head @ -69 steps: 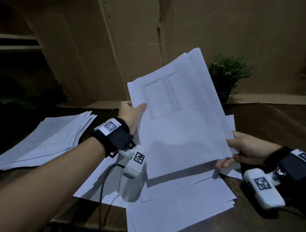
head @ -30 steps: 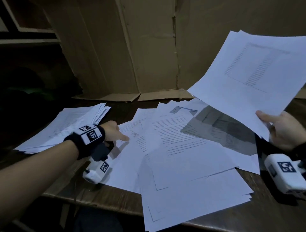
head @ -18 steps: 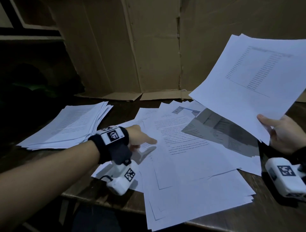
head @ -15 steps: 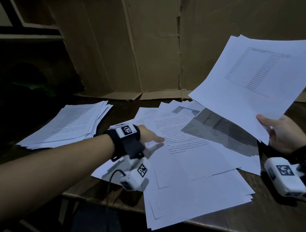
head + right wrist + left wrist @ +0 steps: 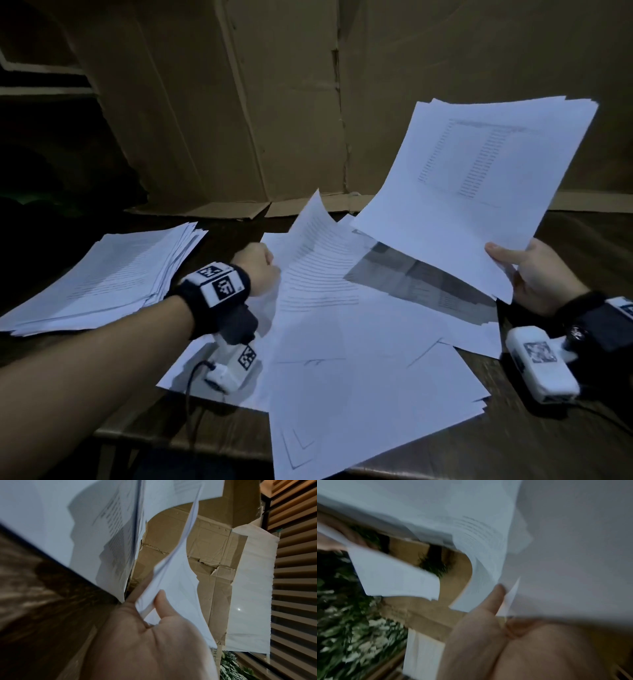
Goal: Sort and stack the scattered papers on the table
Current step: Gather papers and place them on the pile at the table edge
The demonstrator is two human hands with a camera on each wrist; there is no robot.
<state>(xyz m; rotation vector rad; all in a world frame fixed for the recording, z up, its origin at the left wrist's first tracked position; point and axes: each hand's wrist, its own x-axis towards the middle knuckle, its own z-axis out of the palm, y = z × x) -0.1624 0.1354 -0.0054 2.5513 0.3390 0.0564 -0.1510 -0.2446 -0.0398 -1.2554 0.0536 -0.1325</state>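
White printed sheet [image 5: 315,263] peeling up off the scattered papers [image 5: 359,370] on the table [image 5: 548,452], pinched at its left edge by the left hand [image 5: 257,270]. Right hand [image 5: 534,274] grips a raised sheaf [image 5: 479,192] by its lower corner. Sorted stack [image 5: 113,274] lies left of the left hand, nearer it; sheet's long axis runs away from the person.

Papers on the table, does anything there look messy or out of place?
Yes. The loose sheets in the middle lie fanned at different angles, some overhanging the table's near edge, unlike the fairly even stack to the left.
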